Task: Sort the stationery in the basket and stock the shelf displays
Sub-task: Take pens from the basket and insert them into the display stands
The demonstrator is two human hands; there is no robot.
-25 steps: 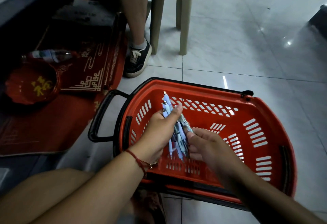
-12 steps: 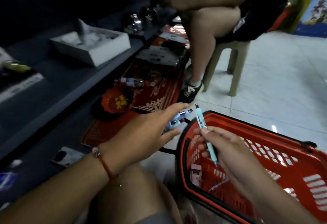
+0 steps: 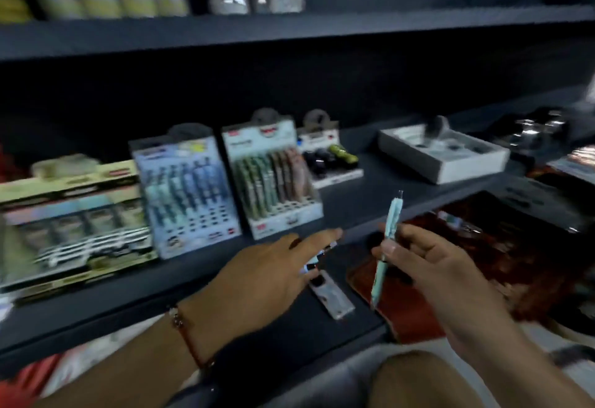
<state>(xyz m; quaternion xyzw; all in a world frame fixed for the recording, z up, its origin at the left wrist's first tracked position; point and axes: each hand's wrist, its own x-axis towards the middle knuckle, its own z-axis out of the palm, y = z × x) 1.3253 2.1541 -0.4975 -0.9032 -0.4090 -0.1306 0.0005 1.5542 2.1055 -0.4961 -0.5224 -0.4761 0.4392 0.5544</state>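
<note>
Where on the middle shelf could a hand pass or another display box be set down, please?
Bare shelf lies between the green-and-brown pen display and the white tray. Left of that, displays crowd side by side.

The view has swung up from the red basket on the floor, now out of sight, to a dark shelf [image 3: 338,146] lined with pen display boxes [image 3: 190,195]. The right hand [image 3: 431,266], which a second ago was in the basket picking from the bundle, now holds a single light-blue pen [image 3: 384,246] upright before the shelf. The left hand [image 3: 257,278], bundle of pens [image 3: 317,258] under its palm, has moved from the basket to the shelf edge.
</note>
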